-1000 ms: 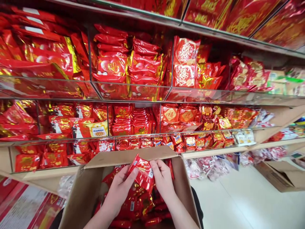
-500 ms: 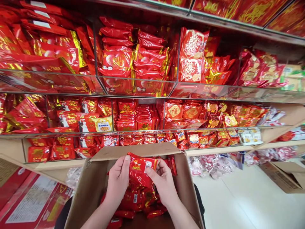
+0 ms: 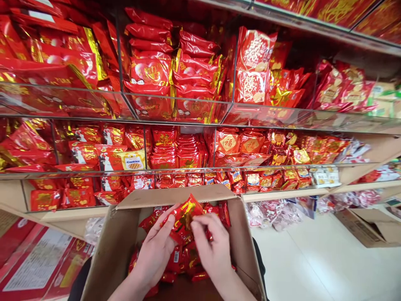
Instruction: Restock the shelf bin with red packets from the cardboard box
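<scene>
Above an open cardboard box (image 3: 103, 251), my left hand (image 3: 158, 246) is closed on a red and gold packet (image 3: 188, 211), its thumb on the packet's left side. My right hand (image 3: 211, 240) is at the packet's right side with fingers bent together; whether it pinches the packet's edge or something else is hard to make out. More red packets (image 3: 175, 259) lie loose in the box beneath both hands.
Shelves with clear front panels (image 3: 178, 110) hold red packets in compartments just beyond the box. Bagged goods (image 3: 275, 213) lie under the lowest shelf at right. Another open carton (image 3: 369, 225) stands on the floor at far right, and a red printed carton (image 3: 37, 259) at left.
The packet has turned and tilted, showing its gold-printed face instead of the white label. My right hand's fingers have shifted from a broad hold to its right edge.
</scene>
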`<state>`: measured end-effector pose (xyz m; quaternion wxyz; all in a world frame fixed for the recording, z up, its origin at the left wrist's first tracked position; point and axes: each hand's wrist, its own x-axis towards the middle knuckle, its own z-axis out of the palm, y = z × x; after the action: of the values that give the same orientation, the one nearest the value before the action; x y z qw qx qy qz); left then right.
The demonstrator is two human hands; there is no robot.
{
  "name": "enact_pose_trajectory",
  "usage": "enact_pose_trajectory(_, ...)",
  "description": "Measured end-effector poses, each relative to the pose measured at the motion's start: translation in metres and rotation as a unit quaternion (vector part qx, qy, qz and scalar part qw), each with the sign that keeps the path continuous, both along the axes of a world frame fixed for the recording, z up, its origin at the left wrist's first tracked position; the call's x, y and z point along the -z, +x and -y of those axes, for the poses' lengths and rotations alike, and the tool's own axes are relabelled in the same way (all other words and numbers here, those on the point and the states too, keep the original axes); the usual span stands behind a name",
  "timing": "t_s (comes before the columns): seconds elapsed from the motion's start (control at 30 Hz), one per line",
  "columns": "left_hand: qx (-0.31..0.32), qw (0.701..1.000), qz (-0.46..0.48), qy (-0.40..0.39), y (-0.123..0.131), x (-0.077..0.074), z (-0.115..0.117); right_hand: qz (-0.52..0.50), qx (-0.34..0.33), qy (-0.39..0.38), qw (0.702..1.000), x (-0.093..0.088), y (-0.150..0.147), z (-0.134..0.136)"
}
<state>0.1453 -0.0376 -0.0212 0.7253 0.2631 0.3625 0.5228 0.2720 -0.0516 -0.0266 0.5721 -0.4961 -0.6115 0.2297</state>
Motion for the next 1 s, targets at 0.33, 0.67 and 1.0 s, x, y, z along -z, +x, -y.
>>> enact_pose_trajectory(0.33,0.057,0.998,-0.035,-0.022,-0.004,-0.002,-0.002,-0.234,-0.115,-0.181,0.948,0.006,0.021,-0.024)
enact_pose_trajectory(0.67,0.045,0.979,-0.19,0.063,-0.015,0.004,-0.004,-0.221,-0.16,-0.186,0.944,0.012,0.004,-0.008)
enact_pose_trajectory(1.0,0.021,0.965,-0.26,0.005,-0.027,0.033,-0.006,0.156,0.03,0.008,0.987,-0.055,0.017,-0.066)
